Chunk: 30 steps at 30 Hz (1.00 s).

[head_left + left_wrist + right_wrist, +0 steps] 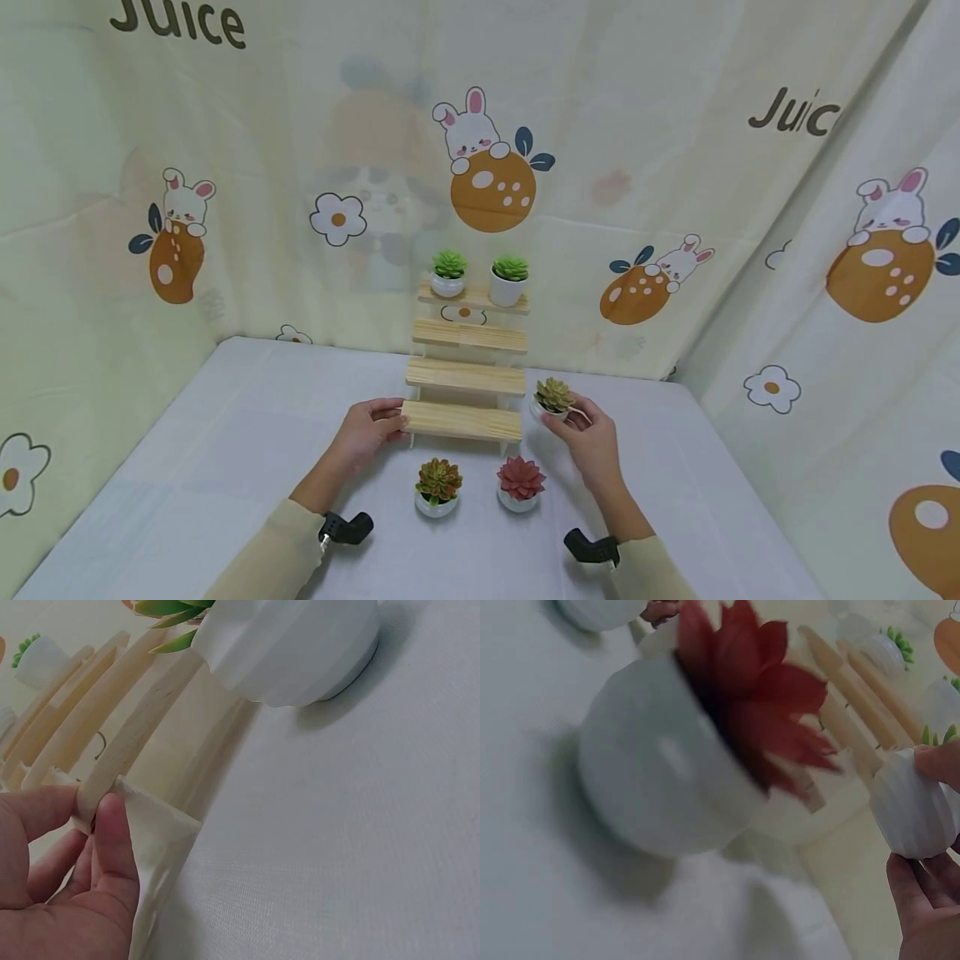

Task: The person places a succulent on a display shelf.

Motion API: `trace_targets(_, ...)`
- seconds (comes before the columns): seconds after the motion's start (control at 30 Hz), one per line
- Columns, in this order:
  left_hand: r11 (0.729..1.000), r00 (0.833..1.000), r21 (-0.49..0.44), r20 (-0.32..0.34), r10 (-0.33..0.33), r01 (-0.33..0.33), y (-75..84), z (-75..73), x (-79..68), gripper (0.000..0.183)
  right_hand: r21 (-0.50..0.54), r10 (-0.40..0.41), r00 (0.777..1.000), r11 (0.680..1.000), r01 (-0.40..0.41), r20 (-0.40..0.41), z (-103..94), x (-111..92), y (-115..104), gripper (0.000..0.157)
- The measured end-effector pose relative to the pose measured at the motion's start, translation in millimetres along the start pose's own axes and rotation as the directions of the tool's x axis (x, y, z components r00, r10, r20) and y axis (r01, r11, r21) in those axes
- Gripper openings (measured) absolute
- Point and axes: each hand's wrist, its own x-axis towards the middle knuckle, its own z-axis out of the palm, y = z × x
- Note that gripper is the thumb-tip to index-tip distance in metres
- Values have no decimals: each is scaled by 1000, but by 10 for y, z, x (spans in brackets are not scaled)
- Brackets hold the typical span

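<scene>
My left hand (363, 435) pinches the left end of the lowest board of a wooden tiered stand (461, 421), thumb on one face and fingers on the other in the left wrist view. To the right of that stand, my right hand (597, 443) grips a potted succulent (553, 395) with dull green leaves. Its ribbed white pot (913, 810) sits between thumb and fingers in the right wrist view. In front of the stand are a green-and-orange succulent (438, 487) and a red succulent (521, 483), both in white pots on the table.
Two bright green succulents in white pots, one on the left (448, 273) and one on the right (508, 280), stand on the top board. A white cloth covers the table (247, 467). A printed curtain (270, 167) hangs behind and along both sides.
</scene>
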Motion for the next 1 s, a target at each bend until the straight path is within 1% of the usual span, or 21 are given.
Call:
trace_targets(0.17,1000,1000,-12,7,6,-6,8,0,-8,41,-11,-26,999,1000,26,28,73,62,-208,66)
trace_targets(0.33,1000,1000,-9,1,-2,2,28,1,-14,41,16,-50,998,999,49,47,122,131,-353,59)
trace_targets(0.57,1000,1000,-14,9,1,-1,36,0,-13,42,46,-59,996,997,56,64,168,221,-468,59)
trace_targets(0.73,1000,1000,-17,10,-6,6,46,0,-29,43,21,-95,993,995,94,73,217,282,-519,60)
trace_targets(0.9,1000,1000,-8,-1,-17,16,29,-2,-13,42,-13,-98,992,995,99,79,296,327,-604,62)
trace_targets(1.0,1000,1000,-3,-6,-20,20,29,-9,-8,42,-6,-112,990,994,113,88,345,359,-665,61)
